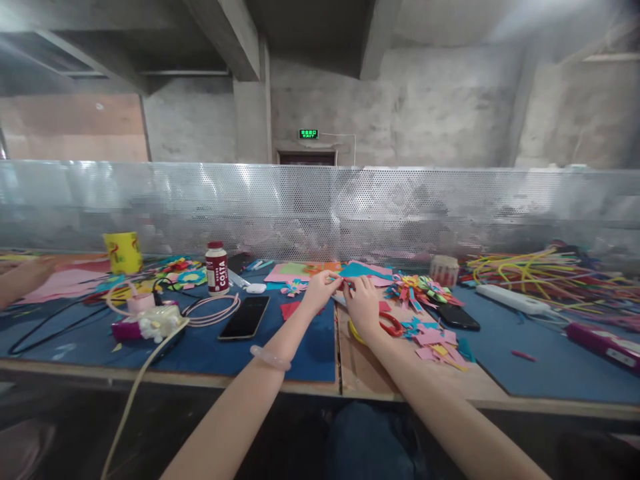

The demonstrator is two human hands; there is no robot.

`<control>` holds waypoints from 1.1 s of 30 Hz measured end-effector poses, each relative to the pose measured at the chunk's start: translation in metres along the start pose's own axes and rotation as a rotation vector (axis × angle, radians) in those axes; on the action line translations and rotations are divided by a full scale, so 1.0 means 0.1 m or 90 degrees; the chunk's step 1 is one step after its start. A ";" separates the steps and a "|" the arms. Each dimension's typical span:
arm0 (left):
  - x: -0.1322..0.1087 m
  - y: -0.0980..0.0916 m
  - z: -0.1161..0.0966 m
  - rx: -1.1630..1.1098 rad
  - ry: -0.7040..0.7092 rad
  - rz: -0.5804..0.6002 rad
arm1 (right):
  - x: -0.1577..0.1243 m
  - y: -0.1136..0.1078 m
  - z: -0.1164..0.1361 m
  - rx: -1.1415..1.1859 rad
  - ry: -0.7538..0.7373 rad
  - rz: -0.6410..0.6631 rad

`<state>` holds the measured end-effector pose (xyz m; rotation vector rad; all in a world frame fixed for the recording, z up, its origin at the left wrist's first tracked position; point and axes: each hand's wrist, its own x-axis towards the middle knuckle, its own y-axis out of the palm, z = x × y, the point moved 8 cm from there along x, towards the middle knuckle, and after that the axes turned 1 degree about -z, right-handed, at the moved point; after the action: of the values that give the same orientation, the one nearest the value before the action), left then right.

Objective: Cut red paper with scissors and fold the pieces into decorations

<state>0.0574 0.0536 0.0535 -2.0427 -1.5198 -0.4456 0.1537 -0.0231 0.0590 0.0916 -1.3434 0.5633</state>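
My left hand (pixel 321 289) and my right hand (pixel 361 303) meet over the middle of the table, fingers pinched together on a small piece of paper (pixel 341 283) too small to make out well. Red-handled scissors (pixel 389 324) and a yellow tape roll (pixel 354 331) lie just under my right hand. Coloured paper sheets (pixel 305 270) lie right behind the hands, and a pile of cut paper scraps (pixel 435 339) sits to the right. A clear bangle (pixel 271 358) is on my left wrist.
A black phone (pixel 245 317), a Costa bottle (pixel 217 268), a white earbud case (pixel 256 289) and a yellow cup (pixel 123 252) stand left. Another phone (pixel 457 316), a white power strip (pixel 511 299) and coloured sticks (pixel 545 270) lie right. A perforated metal screen (pixel 320 207) backs the table. Another person's arm (pixel 20 279) reaches in at far left.
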 end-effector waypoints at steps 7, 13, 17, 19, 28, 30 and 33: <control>0.00 0.00 0.02 0.018 -0.028 0.009 | -0.01 0.08 -0.14 0.135 0.080 0.026; -0.04 0.03 -0.03 0.009 -0.040 0.030 | -0.02 0.10 -0.22 0.145 0.112 0.042; -0.04 0.02 -0.03 -0.013 -0.053 0.017 | 0.00 0.04 -0.12 0.063 0.031 0.040; -0.04 0.01 -0.01 -0.024 -0.058 0.010 | -0.01 0.01 -0.05 0.012 -0.026 0.036; -0.02 0.02 0.05 -0.041 -0.064 0.014 | -0.02 0.06 -0.03 0.020 -0.046 0.040; -0.03 0.04 0.05 -0.039 -0.065 0.034 | -0.01 0.08 -0.10 0.084 0.007 0.030; -0.04 0.06 0.01 -0.032 -0.059 0.052 | -0.01 0.10 -0.20 0.167 0.081 0.015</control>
<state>0.0618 0.0499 0.0488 -2.1838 -1.4848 -0.3657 0.1671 -0.0071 0.0502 0.2499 -1.1428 0.7508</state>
